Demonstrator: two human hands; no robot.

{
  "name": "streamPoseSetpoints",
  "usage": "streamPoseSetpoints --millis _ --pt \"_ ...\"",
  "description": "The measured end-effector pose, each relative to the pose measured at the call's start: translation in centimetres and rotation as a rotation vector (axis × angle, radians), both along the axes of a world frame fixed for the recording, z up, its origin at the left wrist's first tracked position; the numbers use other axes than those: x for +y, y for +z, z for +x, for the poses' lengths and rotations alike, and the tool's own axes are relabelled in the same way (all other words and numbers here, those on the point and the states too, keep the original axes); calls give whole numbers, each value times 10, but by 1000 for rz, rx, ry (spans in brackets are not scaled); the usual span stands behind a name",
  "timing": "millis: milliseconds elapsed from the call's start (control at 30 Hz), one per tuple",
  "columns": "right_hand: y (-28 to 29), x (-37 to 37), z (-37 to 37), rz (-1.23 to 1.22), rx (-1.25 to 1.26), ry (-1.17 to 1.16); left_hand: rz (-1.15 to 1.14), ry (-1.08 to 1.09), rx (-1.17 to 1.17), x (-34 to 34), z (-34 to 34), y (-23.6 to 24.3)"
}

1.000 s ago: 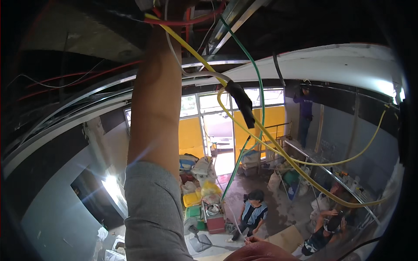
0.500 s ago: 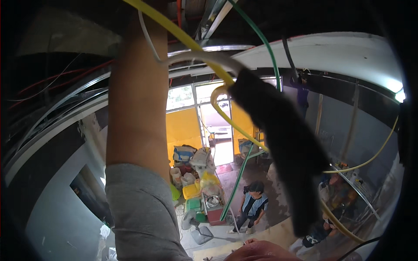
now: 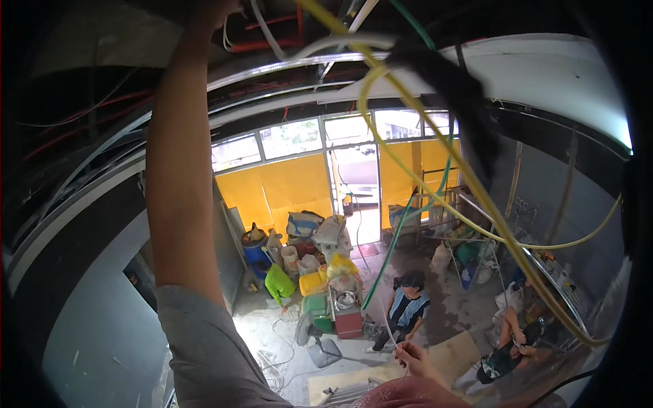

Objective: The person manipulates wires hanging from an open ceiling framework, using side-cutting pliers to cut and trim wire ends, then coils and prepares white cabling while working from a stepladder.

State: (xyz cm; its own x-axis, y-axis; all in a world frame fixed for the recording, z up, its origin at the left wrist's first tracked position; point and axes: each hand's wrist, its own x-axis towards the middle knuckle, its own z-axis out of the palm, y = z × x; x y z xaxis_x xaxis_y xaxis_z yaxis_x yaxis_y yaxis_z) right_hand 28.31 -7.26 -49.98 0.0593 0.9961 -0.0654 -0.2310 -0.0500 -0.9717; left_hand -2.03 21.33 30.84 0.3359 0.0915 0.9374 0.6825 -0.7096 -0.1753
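My left arm reaches up on the left to the open ceiling framing, with my left hand [image 3: 226, 9] at the dark top edge, its fingers too obscured to read. Low in the middle, my right hand [image 3: 411, 355] pinches a thin white wire [image 3: 387, 325]. Yellow cables [image 3: 503, 224] loop across the view beside a green wire [image 3: 391, 258]. A blurred black taped piece [image 3: 449, 85] hangs among them at upper right, near metal ceiling channels [image 3: 272, 68] and red conduit [image 3: 269, 44].
Below are a person in a blue-and-black top [image 3: 410, 302], a crouching person in bright green [image 3: 277, 280] and a person at lower right [image 3: 513, 353]. Sacks [image 3: 330, 234], buckets, a red box [image 3: 349, 325] and a fan stand on the floor; a plywood board [image 3: 449, 357] lies at front.
My left arm has shifted left. The black taped piece has risen since half a second ago. My right hand with the white wire shows more fully, and the person in green has come into view.
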Motion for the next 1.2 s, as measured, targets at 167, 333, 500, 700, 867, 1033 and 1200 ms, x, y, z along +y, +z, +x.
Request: streamPoseSetpoints --millis 167,333,500,700,867,1033,1200 --pt "18 0 5 77 55 -48 224 56 -85 38 -23 -2" --pt "24 -5 8 83 76 -70 543 165 -158 74 -68 21" --pt "13 7 10 113 105 -97 789 405 -173 117 -122 24" --pt "26 14 13 132 152 -79 632 661 -215 155 -182 -7" --pt "11 -6 19 132 209 -118 552 342 -254 131 -225 2" --pt "24 -6 24 127 169 -126 922 1232 42 74 -265 -31" --pt "34 2 15 46 115 -105 60 192 -294 30 -207 -84"
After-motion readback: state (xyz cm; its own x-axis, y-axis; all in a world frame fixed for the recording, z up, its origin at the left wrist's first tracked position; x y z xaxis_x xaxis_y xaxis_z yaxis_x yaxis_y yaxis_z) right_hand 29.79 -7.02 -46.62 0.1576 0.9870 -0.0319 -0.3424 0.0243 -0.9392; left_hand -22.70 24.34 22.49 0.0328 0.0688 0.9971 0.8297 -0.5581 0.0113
